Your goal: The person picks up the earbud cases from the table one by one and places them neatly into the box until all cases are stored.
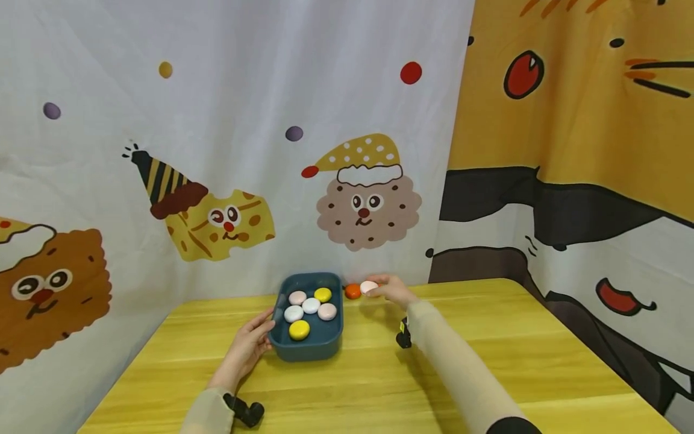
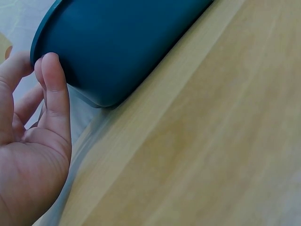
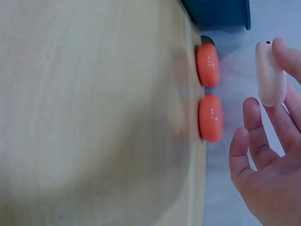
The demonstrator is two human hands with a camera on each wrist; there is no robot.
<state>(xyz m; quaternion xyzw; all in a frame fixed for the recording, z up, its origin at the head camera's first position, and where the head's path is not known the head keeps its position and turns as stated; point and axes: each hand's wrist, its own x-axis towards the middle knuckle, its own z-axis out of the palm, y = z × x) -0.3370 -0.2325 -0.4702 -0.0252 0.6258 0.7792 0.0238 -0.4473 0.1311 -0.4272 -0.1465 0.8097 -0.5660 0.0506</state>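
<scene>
My right hand pinches a pale, whitish-pink rounded disc between thumb and fingers, raised above the table's back edge. A tiny dark hole shows on its rim. Close by, two glossy orange discs lie on the table; only one orange disc shows in the head view. Left of them stands a dark blue-green rectangular bin. Inside lie two yellow discs and several white and pale pink discs. My left hand touches the bin's left wall near the rim with extended fingers.
A small dark piece sits between the orange discs and the bin. The wood-patterned table ends at a printed cloth hanging behind it. More patterned cloth hangs at the right.
</scene>
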